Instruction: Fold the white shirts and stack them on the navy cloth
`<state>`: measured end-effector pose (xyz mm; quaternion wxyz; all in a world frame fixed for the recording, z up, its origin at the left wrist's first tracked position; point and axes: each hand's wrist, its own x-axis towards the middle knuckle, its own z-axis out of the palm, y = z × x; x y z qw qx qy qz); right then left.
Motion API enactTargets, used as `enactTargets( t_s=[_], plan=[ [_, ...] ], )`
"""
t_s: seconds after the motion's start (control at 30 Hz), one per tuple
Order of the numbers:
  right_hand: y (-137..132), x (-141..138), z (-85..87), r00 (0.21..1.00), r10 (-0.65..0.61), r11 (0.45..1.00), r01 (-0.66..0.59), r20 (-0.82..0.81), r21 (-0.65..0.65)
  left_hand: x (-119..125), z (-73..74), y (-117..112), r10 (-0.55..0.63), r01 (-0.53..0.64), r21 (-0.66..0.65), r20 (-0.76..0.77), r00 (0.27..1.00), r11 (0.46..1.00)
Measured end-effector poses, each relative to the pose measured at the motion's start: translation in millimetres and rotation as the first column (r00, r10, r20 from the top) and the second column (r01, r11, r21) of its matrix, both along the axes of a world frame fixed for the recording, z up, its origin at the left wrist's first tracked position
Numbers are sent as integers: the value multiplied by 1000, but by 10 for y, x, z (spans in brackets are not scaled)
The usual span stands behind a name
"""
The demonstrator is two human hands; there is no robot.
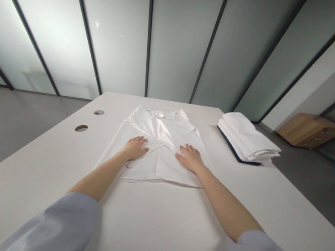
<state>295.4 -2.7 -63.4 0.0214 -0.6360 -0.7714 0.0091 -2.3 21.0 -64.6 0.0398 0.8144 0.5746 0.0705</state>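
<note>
A white shirt [166, 132] lies spread on the white table, its collar toward the far edge and its hem toward me. Folds and a few wrinkles run across its middle. My left hand [135, 148] rests flat on the left part of the cloth, fingers stretched out. On the right part, my right hand [190, 157] lies palm down with its fingers spread. Neither hand grips the fabric. The cloth under both palms is hidden.
A stack of folded white cloths [246, 137] sits on a dark flat piece [231, 147] at the table's right edge. Two round holes, one a cable hole [81, 128], pierce the table [48, 174] at left. A wooden cabinet [309, 130] stands on the floor beyond.
</note>
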Motion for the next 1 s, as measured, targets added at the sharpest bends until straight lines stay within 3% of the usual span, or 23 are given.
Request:
enactTargets(
  t_s=[0.7, 0.9, 1.0],
  plan=[
    [46, 29, -68, 1000, 7, 1000, -7, -20, 18, 16, 31, -31, 0, 0, 1, -2, 1000, 1000],
    [23, 18, -63, 1000, 7, 999, -6, -24, 45, 84, 127, -57, 14, -15, 103, 8, 1000, 995],
    [-3, -14, -15, 997, 62, 989, -55, -44, 135, 162, 200, -96, 28, -25, 72, -33, 999, 997]
  ],
)
